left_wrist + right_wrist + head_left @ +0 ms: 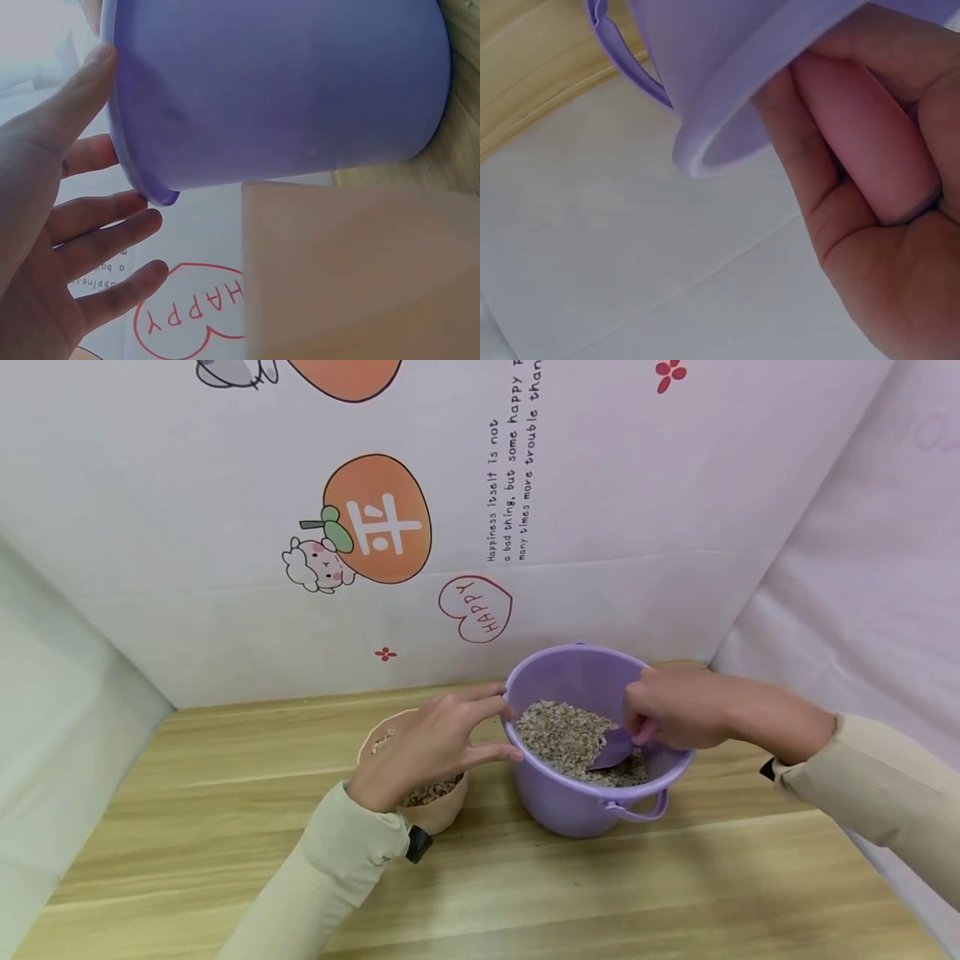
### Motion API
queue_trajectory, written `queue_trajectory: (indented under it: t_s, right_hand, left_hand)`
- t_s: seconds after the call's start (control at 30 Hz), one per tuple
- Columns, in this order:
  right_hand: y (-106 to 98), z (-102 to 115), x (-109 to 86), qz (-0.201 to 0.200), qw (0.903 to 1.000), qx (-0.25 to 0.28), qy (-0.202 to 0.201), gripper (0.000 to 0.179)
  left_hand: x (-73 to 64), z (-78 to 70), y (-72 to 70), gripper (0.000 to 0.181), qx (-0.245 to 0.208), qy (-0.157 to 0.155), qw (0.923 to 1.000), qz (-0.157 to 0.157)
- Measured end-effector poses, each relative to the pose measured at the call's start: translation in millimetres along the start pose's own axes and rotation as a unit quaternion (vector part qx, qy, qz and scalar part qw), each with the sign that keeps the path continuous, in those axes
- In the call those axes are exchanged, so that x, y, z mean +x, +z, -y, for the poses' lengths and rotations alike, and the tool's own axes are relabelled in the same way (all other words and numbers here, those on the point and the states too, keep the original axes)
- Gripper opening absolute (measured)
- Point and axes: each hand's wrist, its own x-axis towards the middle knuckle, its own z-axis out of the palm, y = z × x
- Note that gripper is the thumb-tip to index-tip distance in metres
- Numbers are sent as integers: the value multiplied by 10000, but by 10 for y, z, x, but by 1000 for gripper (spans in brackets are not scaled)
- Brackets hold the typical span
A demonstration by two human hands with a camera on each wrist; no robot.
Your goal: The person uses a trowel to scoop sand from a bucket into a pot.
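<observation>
A lilac plastic bucket [562, 810] stands upright, partly filled with coarse grey-beige grit [562, 735]. My right hand [675, 706] reaches over its right rim and grips the pink handle [870, 142] of a small shovel. The purple shovel blade [617, 748] is down in the grit, partly buried. At the bucket's left rim, my left hand [427, 739] touches with its thumb and fingertips, the fingers spread and fairly straight. Under that hand, a peach-coloured pot [442, 818] holds similar grains; the hand hides much of its opening.
Both containers stand on a wood-grain table [247, 827], the pot just left of the bucket. Behind them rises a white printed sheet [585, 585], with white cloth [847, 610] on the right side. The bucket's handle [641, 810] hangs at its front.
</observation>
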Motion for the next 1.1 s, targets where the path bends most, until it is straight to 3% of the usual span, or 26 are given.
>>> queue_trajectory:
  t_s: [0.33,0.63,1.1]
  right_hand:
    - [88,-37,-66,-498,9980,129,-368,32]
    - [181,-69,-91,-924,9943,-275,-453,22]
    - [268,-164,-64,-1185,9919,-1,-464,15]
  left_hand:
    - [-25,8,1,35,-105,115,9999,-19]
    - [-18,13,9,35,-123,180,9997,-58]
    - [-10,39,28,36,-36,200,9997,-113]
